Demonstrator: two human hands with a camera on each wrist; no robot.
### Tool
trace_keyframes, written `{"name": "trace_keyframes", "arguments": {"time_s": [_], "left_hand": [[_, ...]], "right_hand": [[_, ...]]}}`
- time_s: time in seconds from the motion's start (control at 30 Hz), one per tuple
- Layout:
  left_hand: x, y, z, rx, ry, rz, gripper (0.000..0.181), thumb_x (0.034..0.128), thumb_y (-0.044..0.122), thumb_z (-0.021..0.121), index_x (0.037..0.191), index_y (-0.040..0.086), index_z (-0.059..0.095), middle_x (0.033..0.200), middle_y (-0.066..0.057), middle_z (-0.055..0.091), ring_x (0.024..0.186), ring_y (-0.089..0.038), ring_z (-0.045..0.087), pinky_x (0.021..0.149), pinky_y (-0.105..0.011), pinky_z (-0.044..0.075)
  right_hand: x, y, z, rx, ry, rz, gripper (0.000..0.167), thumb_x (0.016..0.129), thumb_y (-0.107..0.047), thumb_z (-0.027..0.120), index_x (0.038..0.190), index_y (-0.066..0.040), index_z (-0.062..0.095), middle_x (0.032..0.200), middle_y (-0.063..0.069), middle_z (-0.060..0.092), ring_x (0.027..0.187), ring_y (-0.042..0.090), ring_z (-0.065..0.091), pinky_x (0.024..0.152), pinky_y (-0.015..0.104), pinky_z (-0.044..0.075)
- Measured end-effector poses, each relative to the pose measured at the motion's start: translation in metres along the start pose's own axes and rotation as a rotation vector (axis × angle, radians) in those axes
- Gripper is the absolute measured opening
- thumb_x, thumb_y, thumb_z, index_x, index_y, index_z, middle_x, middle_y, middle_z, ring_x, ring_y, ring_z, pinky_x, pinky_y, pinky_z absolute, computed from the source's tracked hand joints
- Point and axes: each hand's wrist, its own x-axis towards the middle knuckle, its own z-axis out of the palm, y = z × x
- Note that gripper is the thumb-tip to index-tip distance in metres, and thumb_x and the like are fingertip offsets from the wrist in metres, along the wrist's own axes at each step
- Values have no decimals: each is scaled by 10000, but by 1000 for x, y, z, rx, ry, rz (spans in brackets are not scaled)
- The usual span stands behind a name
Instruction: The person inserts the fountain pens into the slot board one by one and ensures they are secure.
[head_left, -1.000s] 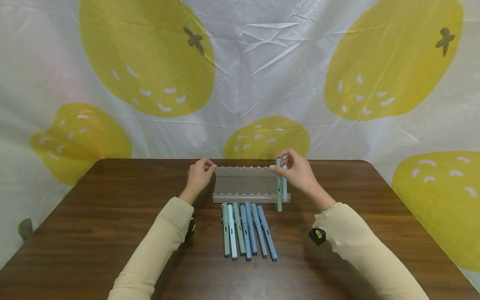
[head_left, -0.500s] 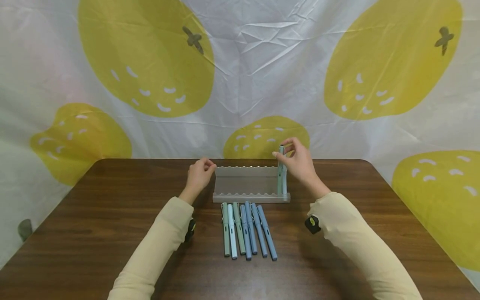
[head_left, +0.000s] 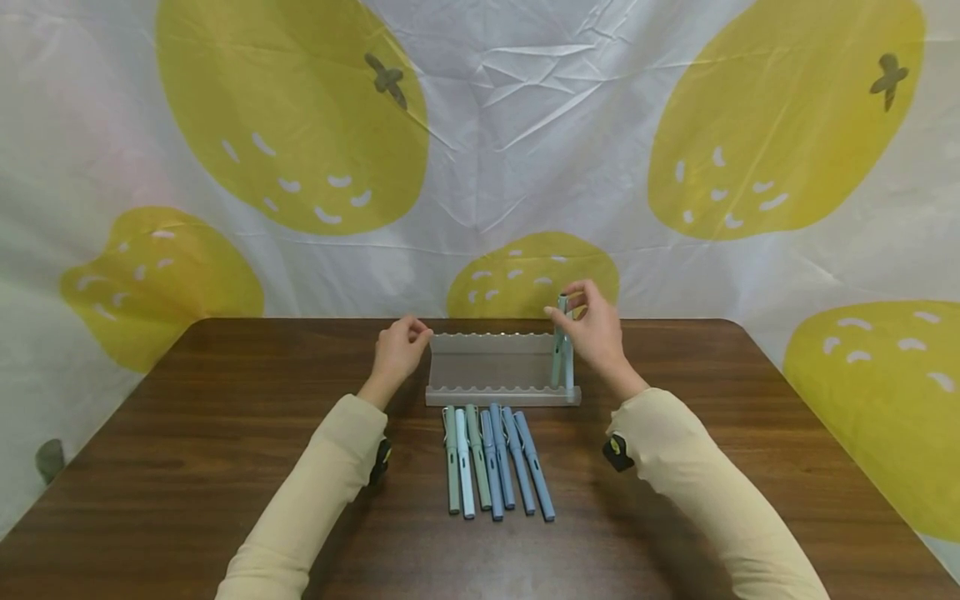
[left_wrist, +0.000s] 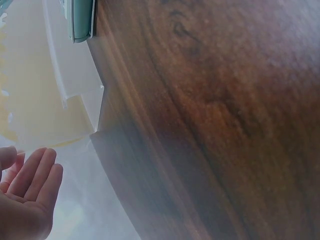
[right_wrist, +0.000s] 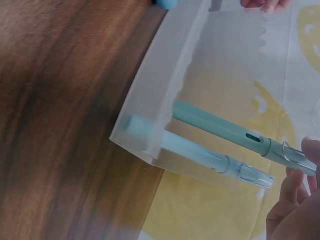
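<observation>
A frosted clear pen rack [head_left: 487,367] with scalloped edges stands on the table. At its upper left corner, my left hand [head_left: 396,354] pinches the rim between thumb and fingers. My right hand [head_left: 597,329] holds a green pen [right_wrist: 220,131] by its capped end, near the rack's right side. The pen's lower end sits behind the rack's front lip. A light blue pen [right_wrist: 197,154] leans in the rack's end position beside it, apart from the fingers. In front of the rack several green and blue pens [head_left: 491,467] lie side by side on the table.
The dark wooden table [head_left: 225,467] ends just behind the rack. A pale cloth [head_left: 337,275] printed with yellow fruit hangs behind it. The loose pens lie close to the rack's front lip.
My right hand has raised the green pen from in front of the rack, then lowered it slightly behind the front lip beside the light blue pen. The left hand has stayed put.
</observation>
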Motion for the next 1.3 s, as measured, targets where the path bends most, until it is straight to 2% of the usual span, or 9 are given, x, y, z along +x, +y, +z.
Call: {"name": "trace_keyframes", "arguments": {"time_s": [0.3, 0.53, 0.8, 1.0, 1.17, 1.3], "left_hand": [[1, -2, 1, 5, 10, 14, 183, 876, 207, 553, 877, 28, 595, 923, -143, 638, 881, -275, 585, 764, -409, 415], [2, -4, 1, 6, 10, 32, 187, 878, 208, 550, 882, 26, 591, 933, -148, 632, 890, -285, 582, 765, -416, 412], [1, -4, 1, 1, 6, 37, 189, 883, 208, 544, 881, 23, 586, 947, -155, 628, 904, -289, 581, 761, -412, 421], [1, -4, 1, 5, 12, 43, 184, 878, 201, 549, 876, 21, 587, 944, -157, 630, 900, -290, 584, 760, -412, 421], [2, -4, 2, 10, 20, 42, 181, 873, 203, 555, 868, 26, 591, 932, -154, 637, 891, -283, 588, 762, -408, 416], [2, -4, 2, 10, 16, 38, 183, 874, 203, 554, 871, 24, 592, 920, -152, 639, 881, -281, 590, 759, -408, 417]], "right_hand": [[-7, 7, 6, -39, -48, 22, 350, 759, -296, 693, 1005, -119, 517, 802, 54, 580, 620, 174, 513, 504, 317, 368], [-10, 9, 6, -77, -79, -24, 358, 778, -329, 666, 1024, -111, 526, 792, 44, 584, 570, 163, 468, 472, 319, 345], [-11, 11, 5, -173, -78, -77, 350, 781, -360, 655, 1039, -160, 529, 798, -9, 596, 542, 131, 461, 463, 322, 339], [-11, 13, -3, -158, -110, -154, 261, 812, -254, 600, 1051, -150, 581, 823, 1, 561, 626, 152, 478, 502, 322, 343], [-6, 23, -6, -142, -153, -261, 308, 789, -141, 631, 1089, -83, 588, 765, 67, 515, 620, 189, 445, 533, 317, 330], [-3, 27, -8, -133, -213, -249, 359, 803, -135, 641, 1150, -95, 558, 699, 20, 515, 576, 150, 444, 510, 315, 340]]}}
